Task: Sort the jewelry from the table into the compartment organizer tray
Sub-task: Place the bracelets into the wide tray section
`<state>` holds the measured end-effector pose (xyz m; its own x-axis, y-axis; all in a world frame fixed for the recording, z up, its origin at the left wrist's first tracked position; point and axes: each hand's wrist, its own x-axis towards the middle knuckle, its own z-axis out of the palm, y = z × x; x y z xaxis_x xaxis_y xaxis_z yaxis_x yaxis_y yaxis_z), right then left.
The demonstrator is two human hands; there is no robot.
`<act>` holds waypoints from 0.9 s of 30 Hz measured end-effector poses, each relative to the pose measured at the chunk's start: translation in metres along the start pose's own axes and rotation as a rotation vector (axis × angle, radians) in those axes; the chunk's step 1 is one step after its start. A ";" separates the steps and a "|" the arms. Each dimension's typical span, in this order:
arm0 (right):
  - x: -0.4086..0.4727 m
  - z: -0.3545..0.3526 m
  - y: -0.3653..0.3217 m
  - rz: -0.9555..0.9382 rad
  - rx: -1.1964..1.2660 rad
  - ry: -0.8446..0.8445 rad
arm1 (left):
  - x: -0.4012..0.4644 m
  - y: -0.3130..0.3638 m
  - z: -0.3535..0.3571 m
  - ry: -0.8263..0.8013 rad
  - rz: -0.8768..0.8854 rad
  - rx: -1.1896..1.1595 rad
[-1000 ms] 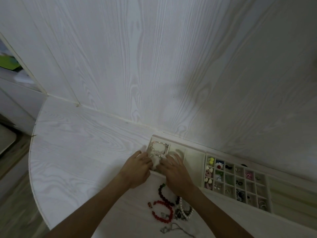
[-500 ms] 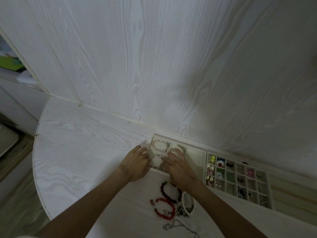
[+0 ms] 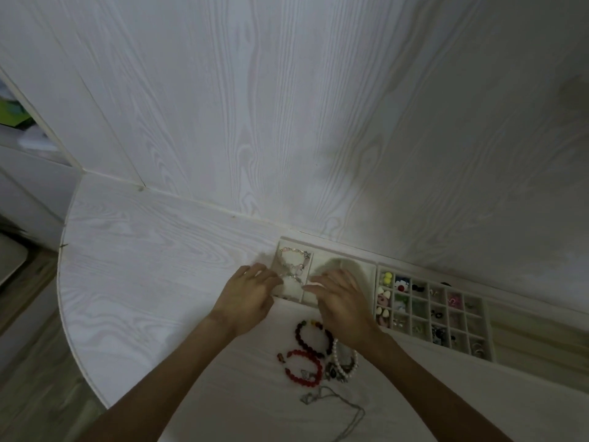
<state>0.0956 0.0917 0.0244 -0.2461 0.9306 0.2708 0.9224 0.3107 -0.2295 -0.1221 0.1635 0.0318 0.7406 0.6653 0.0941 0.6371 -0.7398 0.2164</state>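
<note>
The cream organizer tray (image 3: 371,269) lies against the wall. A pink and silver bracelet (image 3: 293,258) sits in its far-left compartment, and a pale bracelet (image 3: 291,280) lies just in front of it in the same compartment. My left hand (image 3: 247,296) and my right hand (image 3: 342,299) hover over the tray's front edge with fingers spread, their fingertips on either side of the pale bracelet. On the table below the hands lie a dark red bead bracelet (image 3: 310,338), a bright red bead bracelet (image 3: 302,366), a pearl bracelet (image 3: 345,362) and a silver chain necklace (image 3: 339,406).
The tray's right half is a grid of small compartments (image 3: 443,307) that hold several earrings and rings. The wood-grain wall (image 3: 287,122) rises right behind the tray. The table's rounded edge (image 3: 63,314) drops to the floor at the left.
My hands were pinched together over the left compartment; now their fingers are spread and slightly apart, and the pale bracelet lies in the compartment.
</note>
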 end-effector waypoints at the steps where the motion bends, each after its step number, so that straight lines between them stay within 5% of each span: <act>1: -0.014 -0.004 -0.001 0.075 0.066 0.039 | -0.008 0.008 -0.001 0.008 -0.047 -0.078; 5: -0.073 -0.014 -0.004 0.317 0.204 0.036 | -0.024 0.043 -0.002 -0.173 -0.147 -0.385; 9: -0.113 -0.005 -0.013 0.545 0.275 -0.102 | -0.015 0.074 0.007 -0.307 -0.070 -0.449; 18: -0.132 0.011 -0.020 0.572 0.190 -0.199 | 0.011 0.096 0.046 -0.366 0.248 -0.270; 23: -0.124 -0.017 -0.016 0.605 0.438 -0.156 | 0.022 0.098 0.041 -0.401 0.212 -0.285; 27: -0.096 -0.056 -0.009 0.767 0.754 -0.134 | 0.029 0.091 0.024 -0.468 0.042 -0.622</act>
<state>0.1278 -0.0111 0.0530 0.2454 0.9271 -0.2834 0.4349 -0.3665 -0.8225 -0.0375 0.1127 0.0308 0.8624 0.4243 -0.2760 0.4725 -0.4791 0.7397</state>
